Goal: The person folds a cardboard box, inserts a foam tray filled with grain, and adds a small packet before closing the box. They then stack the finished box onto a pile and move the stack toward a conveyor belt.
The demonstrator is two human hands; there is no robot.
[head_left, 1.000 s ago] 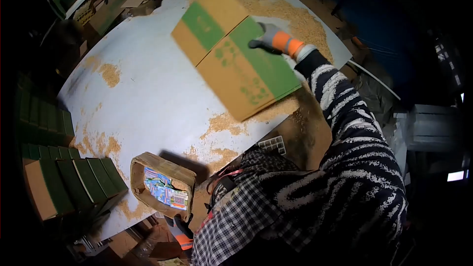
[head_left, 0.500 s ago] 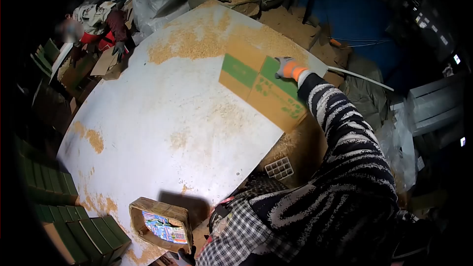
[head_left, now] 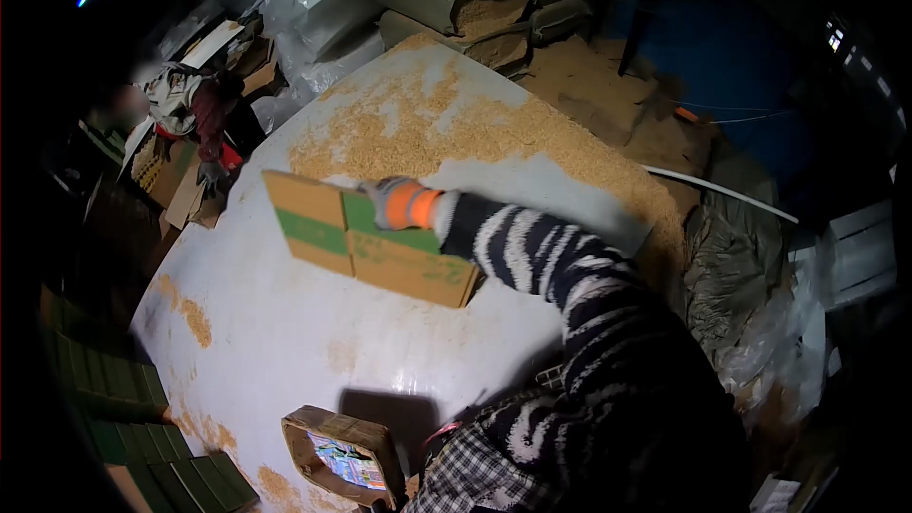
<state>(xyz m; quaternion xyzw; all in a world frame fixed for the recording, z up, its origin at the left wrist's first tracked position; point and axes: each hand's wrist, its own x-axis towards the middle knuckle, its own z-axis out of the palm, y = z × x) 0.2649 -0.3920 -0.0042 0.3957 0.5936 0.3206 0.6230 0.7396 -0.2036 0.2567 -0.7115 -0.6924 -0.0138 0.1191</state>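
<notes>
My right hand (head_left: 401,204), in a grey and orange work glove, is closed on the upper edge of a flat folded cardboard box (head_left: 404,271) with green printed bands. The cardboard is tilted over the middle of the white tabletop. Only a dark sliver of my left hand (head_left: 380,505) shows at the bottom edge, below an open carton (head_left: 302,437); its fingers are hidden. Colourful printed packets (head_left: 347,461) lie inside that carton.
Loose grainy husks (head_left: 456,133) cover the far part of the white table (head_left: 256,323). Green boxes (head_left: 180,461) stand in rows at lower left. Stuffed sacks (head_left: 456,5) are stacked behind. A co-worker (head_left: 185,104) bends over cartons at upper left.
My right hand has swept left across the table with the cardboard, from the right edge toward the middle. The view has shifted, and less of my left hand shows.
</notes>
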